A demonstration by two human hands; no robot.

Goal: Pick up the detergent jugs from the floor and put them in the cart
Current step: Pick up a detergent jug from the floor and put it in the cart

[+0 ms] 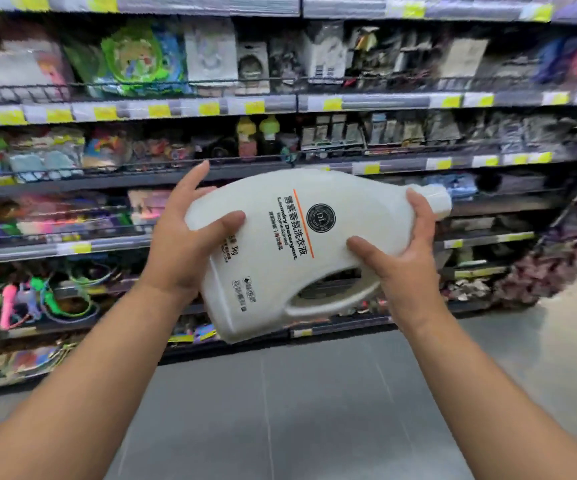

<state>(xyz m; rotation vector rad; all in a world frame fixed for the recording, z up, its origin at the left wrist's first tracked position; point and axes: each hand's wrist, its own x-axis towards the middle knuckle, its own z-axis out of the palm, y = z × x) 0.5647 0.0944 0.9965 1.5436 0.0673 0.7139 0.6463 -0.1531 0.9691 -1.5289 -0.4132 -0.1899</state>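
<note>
A white detergent jug (280, 271) with a black and orange label is held up in the air, lying on its side with its cap pointing right and its handle underneath. My left hand (183, 244) grips its base end, thumb across the front. My right hand (401, 265) grips the neck end near the cap, thumb on the front. No cart and no other jugs are in view.
Store shelves (176, 109) packed with toys and packaged goods fill the background, with yellow price tags along their edges. Grey floor (297, 410) stretches below my arms. The aisle runs on to the right, past more goods at the shelf end (539, 271).
</note>
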